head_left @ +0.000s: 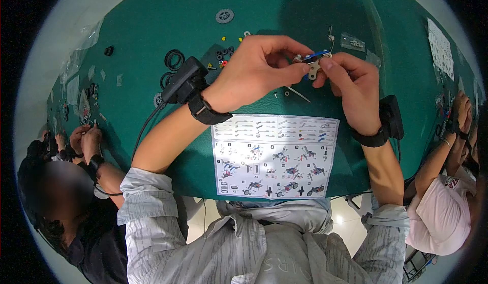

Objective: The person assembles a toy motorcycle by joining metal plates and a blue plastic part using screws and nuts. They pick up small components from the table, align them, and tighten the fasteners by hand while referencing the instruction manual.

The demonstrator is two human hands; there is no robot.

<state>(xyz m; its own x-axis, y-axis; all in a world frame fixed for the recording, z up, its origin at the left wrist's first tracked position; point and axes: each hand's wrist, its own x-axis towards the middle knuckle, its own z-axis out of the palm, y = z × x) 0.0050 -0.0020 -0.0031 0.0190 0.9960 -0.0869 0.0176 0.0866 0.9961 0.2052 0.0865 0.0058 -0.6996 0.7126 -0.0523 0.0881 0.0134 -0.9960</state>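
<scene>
Above the green table, my left hand and my right hand meet over a small model assembly made of blue and silver-coloured perforated pieces. The thumb and fingers of my left hand pinch its left end. On its right side, my right thumb presses against it with the fingers curled behind. Part of the assembly is hidden by my fingertips. A thin metal rod lies just below, beside a small screw and a nut.
A printed instruction sheet lies at the near table edge. Black tyres, a grey spoked wheel and small coloured parts are to the left. A plastic bag of parts lies right. Other people work at both sides.
</scene>
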